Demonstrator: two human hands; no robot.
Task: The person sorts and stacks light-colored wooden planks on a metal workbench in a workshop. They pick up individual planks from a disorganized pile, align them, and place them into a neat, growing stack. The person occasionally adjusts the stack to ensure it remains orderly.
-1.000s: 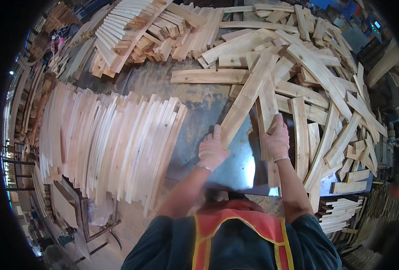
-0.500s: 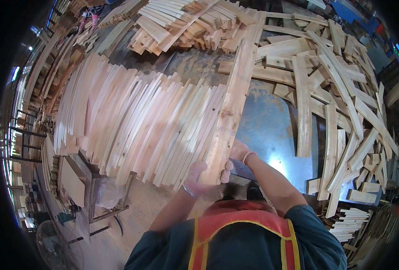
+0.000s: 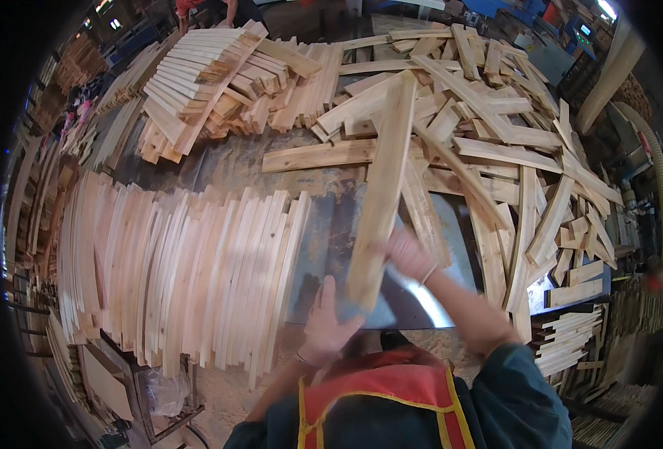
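Note:
A long pale wooden plank [image 3: 382, 187] slants over the metal table, its far end above a loose heap of planks. My right hand [image 3: 409, 256], in a pale glove and blurred by motion, grips the plank's right edge near its near end. My left hand [image 3: 327, 323], also gloved, is off the plank, just left of its near end, with thumb and fingers apart and nothing in it. Left of both hands runs a row of narrow planks [image 3: 189, 273] laid side by side.
The jumbled heap of planks [image 3: 507, 135] covers the right of the metal table [image 3: 316, 254]. A stacked pile of boards [image 3: 204, 82] stands at the far left, with another person's arm [image 3: 231, 10] behind it. Short boards [image 3: 567, 340] are stacked low at the right.
Earlier both hands held a plank beside the row's right end. Now my left hand is free and open, and the plank in my right hand lies apart from the row. The view has shifted.

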